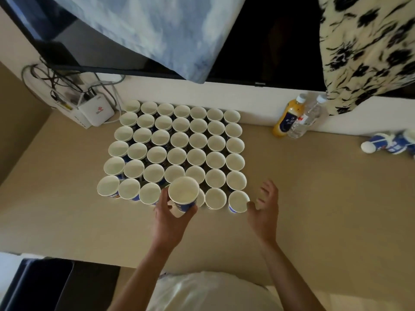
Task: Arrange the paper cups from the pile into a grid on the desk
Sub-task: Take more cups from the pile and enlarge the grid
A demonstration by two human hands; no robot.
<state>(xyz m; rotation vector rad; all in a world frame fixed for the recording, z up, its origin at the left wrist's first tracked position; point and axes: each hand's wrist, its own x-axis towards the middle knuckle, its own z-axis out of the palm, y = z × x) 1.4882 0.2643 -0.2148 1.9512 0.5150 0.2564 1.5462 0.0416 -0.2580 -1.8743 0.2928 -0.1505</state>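
Several rows of white paper cups with blue print stand upright in a tight grid (177, 151) on the beige desk (314, 187). My left hand (169, 221) grips one more cup (183, 191), or a short stack, just above the front row near its middle. Its rim partly hides the cup behind it. My right hand (266, 206) hovers with fingers spread beside the front row's rightmost cup (238, 201), the thumb almost at its rim. A pile of lying cups (390, 145) is at the far right edge.
Two bottles, an orange one (287, 117) and a clear one (307, 118), stand against the back wall right of the grid. A white router box (96, 112) with cables sits at the back left. A dark screen (265, 41) hangs above, draped with cloths.
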